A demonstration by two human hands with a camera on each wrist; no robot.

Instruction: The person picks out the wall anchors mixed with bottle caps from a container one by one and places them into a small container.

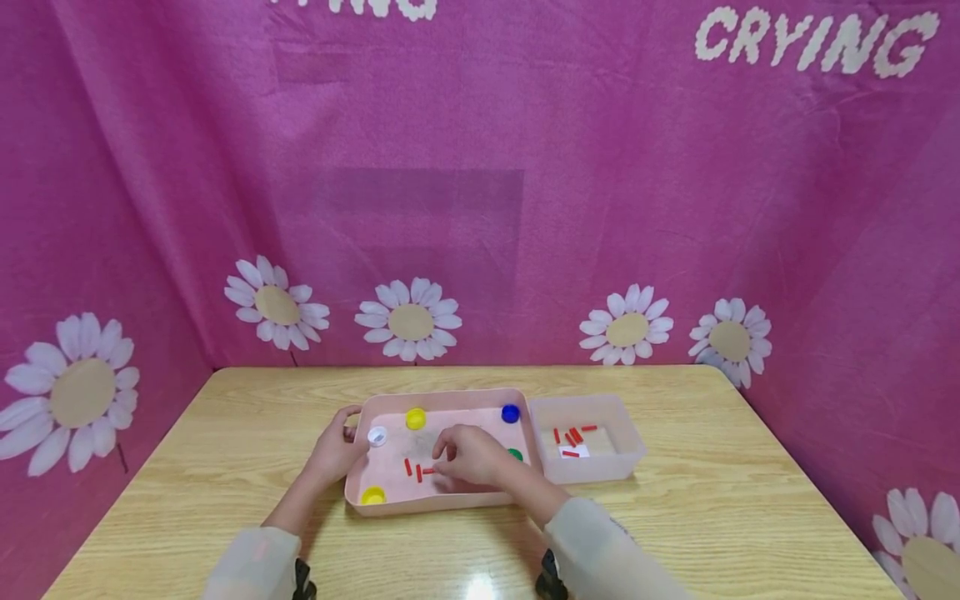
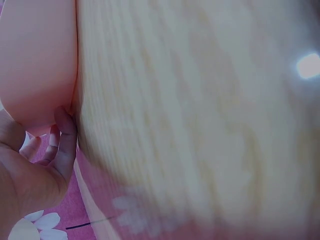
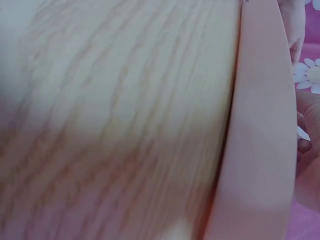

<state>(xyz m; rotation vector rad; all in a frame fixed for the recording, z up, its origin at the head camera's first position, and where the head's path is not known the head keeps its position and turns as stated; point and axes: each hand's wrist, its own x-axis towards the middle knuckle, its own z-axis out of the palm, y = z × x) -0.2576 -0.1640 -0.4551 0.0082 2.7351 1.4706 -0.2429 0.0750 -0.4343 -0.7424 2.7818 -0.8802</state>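
Observation:
A shallow pink tray (image 1: pixel 420 505) lies on the wooden table, holding several red sticks (image 1: pixel 418 473) and small coloured caps. At its left side my left hand (image 1: pixel 337 450) grips the rim; in the left wrist view the fingers of that left hand (image 2: pixel 42 165) bend against the tray wall (image 2: pixel 40 65). My right hand (image 1: pixel 476 456) is over the middle of the tray, fingers bent, with the fingertips beside one red stick. Whether they pinch it is too small to see. In the right wrist view the tray wall hides part of the right hand (image 3: pixel 310 155).
Inside the tray are yellow caps (image 1: pixel 416 418), a white cap (image 1: pixel 377 436), a blue cap (image 1: pixel 510 413) and a partly covered green cap (image 1: pixel 515 454). A translucent box (image 1: pixel 626 442) with several red sticks stands against the tray's right side. A pink floral cloth (image 1: pixel 480 250) hangs behind the table.

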